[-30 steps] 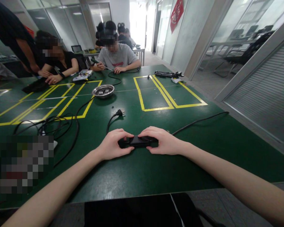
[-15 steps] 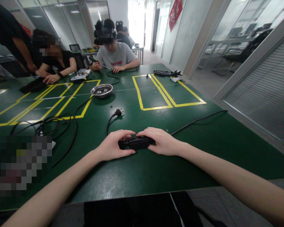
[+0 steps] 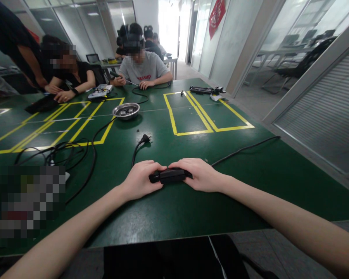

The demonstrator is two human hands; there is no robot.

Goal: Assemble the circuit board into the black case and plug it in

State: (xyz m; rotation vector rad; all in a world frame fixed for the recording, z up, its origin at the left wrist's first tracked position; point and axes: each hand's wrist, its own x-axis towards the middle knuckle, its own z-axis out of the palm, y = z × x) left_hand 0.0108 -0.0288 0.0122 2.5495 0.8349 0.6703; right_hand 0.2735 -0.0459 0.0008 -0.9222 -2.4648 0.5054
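Observation:
A black power adapter rests on the green table, its long side running left to right. My left hand is closed around the black connector at the adapter's left end, thumb and fingers on it. Around the right end of the adapter, my right hand is closed, with its fingertips on top. A black cable runs from behind my right hand toward the right table edge. Beyond my left hand lies a two-pin plug on its cord.
A metal bowl with small metal parts stands farther back. Tangled black cables lie at the left. A black folded stand lies at the far edge. Two people sit across the table, one holding a screwdriver.
My left hand has closed in on the connector, its fingers and thumb nearer together. The adapter appears turned slightly. My right hand stays on its right end.

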